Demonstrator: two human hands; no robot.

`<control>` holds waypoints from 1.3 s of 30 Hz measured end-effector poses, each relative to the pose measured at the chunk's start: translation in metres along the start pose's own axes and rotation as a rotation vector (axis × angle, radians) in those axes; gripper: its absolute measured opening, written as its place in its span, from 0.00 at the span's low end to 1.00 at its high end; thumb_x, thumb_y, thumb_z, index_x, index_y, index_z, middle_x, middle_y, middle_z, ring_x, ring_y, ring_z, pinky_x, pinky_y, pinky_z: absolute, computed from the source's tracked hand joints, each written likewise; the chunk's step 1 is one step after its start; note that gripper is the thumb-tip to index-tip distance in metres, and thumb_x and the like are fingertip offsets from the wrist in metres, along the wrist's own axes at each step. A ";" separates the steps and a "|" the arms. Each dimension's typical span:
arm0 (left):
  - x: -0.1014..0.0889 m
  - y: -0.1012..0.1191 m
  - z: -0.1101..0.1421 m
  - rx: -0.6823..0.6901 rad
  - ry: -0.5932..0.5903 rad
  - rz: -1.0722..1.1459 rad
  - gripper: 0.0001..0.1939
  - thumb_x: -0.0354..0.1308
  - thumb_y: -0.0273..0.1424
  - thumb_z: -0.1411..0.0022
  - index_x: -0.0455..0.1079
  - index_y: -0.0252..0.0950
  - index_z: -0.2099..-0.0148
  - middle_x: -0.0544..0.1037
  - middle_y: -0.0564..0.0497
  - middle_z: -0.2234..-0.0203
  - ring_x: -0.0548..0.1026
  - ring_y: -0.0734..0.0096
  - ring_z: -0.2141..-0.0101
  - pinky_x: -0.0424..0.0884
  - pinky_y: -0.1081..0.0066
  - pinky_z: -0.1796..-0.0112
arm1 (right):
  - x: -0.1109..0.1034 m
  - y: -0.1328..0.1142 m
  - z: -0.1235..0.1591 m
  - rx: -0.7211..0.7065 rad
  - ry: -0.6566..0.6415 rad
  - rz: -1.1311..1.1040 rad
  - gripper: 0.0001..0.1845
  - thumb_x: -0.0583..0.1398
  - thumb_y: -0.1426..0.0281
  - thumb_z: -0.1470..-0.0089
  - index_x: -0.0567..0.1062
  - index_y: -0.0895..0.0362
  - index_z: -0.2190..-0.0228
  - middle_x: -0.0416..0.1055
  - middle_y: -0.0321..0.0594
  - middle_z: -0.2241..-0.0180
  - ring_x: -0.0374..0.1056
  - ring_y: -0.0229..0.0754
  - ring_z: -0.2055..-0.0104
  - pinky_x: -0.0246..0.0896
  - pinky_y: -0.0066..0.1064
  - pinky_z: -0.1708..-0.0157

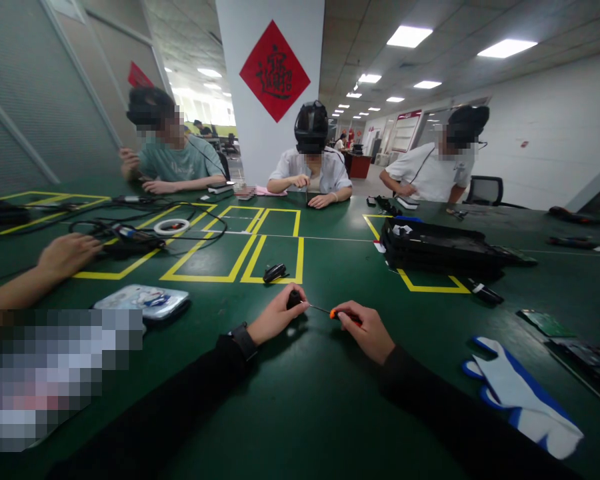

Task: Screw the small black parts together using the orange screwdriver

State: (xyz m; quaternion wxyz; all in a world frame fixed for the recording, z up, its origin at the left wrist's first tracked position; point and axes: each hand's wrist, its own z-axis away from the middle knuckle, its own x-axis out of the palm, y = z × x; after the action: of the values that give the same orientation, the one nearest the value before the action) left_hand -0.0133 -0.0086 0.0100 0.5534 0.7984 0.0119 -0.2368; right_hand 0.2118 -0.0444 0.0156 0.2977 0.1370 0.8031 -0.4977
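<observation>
My left hand [279,315], with a dark watch on its wrist, is closed around a small black rounded part [295,299] just above the table. In my right hand [367,330] is a screwdriver [336,314] with an orange and black handle. Its thin metal shaft points left, and the tip meets or nearly meets the black part at my left fingertips; exact contact is too small to tell. Beyond my left hand lies a small black device [275,273] inside a yellow taped rectangle.
The green table [300,413] carries a stack of black trays [435,243], a white-blue glove [525,393] and circuit boards [547,323] at right. At left are a co-worker's hand [70,253], cables [130,235], a tape roll [172,227] and a shiny case [147,301]. Three people sit opposite.
</observation>
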 end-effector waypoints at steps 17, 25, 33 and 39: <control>0.000 0.000 0.001 -0.010 0.011 0.000 0.11 0.52 0.37 0.43 0.61 0.36 0.62 0.68 0.53 0.70 0.66 0.73 0.69 0.64 0.72 0.66 | 0.002 0.003 0.000 0.035 0.003 -0.070 0.10 0.51 0.68 0.44 0.69 0.57 0.62 0.68 0.36 0.72 0.65 0.35 0.73 0.59 0.28 0.70; 0.000 0.001 0.000 -0.023 0.020 -0.005 0.10 0.52 0.37 0.43 0.62 0.36 0.62 0.68 0.53 0.70 0.66 0.72 0.69 0.64 0.71 0.66 | 0.002 0.003 0.001 0.004 0.039 -0.045 0.14 0.59 0.67 0.51 0.67 0.56 0.61 0.68 0.36 0.70 0.65 0.36 0.71 0.60 0.29 0.68; 0.000 0.001 0.000 -0.050 0.022 0.019 0.11 0.52 0.38 0.44 0.62 0.36 0.62 0.68 0.52 0.70 0.66 0.72 0.69 0.64 0.71 0.66 | 0.003 0.004 0.001 0.035 0.032 -0.084 0.12 0.51 0.66 0.44 0.66 0.57 0.59 0.65 0.34 0.76 0.63 0.34 0.75 0.58 0.27 0.72; -0.001 0.000 0.000 -0.065 0.006 0.055 0.11 0.52 0.38 0.44 0.61 0.36 0.61 0.67 0.53 0.70 0.66 0.73 0.70 0.64 0.72 0.68 | 0.004 0.004 0.001 -0.023 0.112 -0.086 0.17 0.60 0.70 0.53 0.65 0.54 0.58 0.66 0.38 0.64 0.65 0.37 0.65 0.61 0.30 0.63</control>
State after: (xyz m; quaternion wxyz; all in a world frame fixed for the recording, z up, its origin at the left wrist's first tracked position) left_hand -0.0143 -0.0084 0.0100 0.5854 0.7808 -0.0004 -0.2186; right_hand 0.2112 -0.0434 0.0101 0.2322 0.1267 0.8293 -0.4922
